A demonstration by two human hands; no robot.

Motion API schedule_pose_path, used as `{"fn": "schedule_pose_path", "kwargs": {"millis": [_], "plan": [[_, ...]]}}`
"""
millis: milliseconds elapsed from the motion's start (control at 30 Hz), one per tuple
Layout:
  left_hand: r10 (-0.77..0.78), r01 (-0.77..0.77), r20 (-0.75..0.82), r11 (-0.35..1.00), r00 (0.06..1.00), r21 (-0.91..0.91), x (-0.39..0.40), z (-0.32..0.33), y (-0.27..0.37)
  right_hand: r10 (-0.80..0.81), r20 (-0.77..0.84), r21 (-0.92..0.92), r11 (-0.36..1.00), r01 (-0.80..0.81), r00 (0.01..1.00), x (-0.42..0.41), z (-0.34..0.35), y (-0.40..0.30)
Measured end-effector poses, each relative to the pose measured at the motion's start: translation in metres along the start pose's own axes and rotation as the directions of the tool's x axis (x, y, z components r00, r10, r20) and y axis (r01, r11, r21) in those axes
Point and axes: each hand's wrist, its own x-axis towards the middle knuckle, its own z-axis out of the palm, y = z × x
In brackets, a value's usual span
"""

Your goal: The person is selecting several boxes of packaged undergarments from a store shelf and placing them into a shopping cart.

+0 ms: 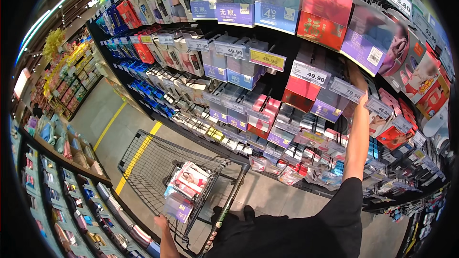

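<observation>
My right arm stretches up to the hanging display. My right hand (354,71) reaches in beside a clear pack with a purple lower panel (362,52); its fingers are hidden behind that pack, so its grip cannot be seen. Just below the wrist hangs a price tag (346,90), over another purple-fronted pack (327,110). Low at the left, my left hand (162,221) is curled at the side of a wire shopping cart (138,161); whether it grips the rim is unclear. In the cart lie a clear pack with a purple label (179,208) and several red-and-white underwear packs (190,179).
Packaged underwear hangs in tiers on hooks, with price tags (229,50) jutting out. The cart's handle bar (229,204) crosses in front of my legs. Shelves of folded goods (68,200) line the left side. Yellow lines (111,125) mark the aisle floor.
</observation>
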Motion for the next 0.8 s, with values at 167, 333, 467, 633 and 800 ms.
{"fn": "schedule_pose_path", "kwargs": {"millis": [167, 333, 467, 633, 800], "plan": [[0.016, -0.016, 0.031, 1.000, 0.999, -0.007, 0.002, -0.006, -0.005, -0.034, 0.007, 0.009, 0.999, 0.034, 0.999, 0.008, 0.002, 0.012], [-0.009, 0.012, 0.105, 0.999, 0.994, -0.030, -0.002, -0.005, 0.007, -0.067, 0.019, 0.009, 0.998, 0.067, 0.998, 0.008, 0.003, 0.026], [-0.002, 0.006, 0.130, 1.000, 0.992, -0.031, 0.001, -0.002, 0.006, -0.092, 0.015, 0.012, 0.996, 0.092, 0.996, 0.021, 0.008, 0.033], [-0.051, 0.055, 0.142, 0.998, 0.989, -0.022, -0.003, -0.008, 0.009, -0.123, 0.016, 0.023, 0.992, 0.123, 0.992, 0.013, 0.015, 0.034], [-0.032, 0.036, 0.078, 0.998, 0.996, -0.056, -0.011, -0.007, 0.017, -0.155, 0.016, 0.036, 0.987, 0.154, 0.988, 0.017, 0.016, 0.051]]}}
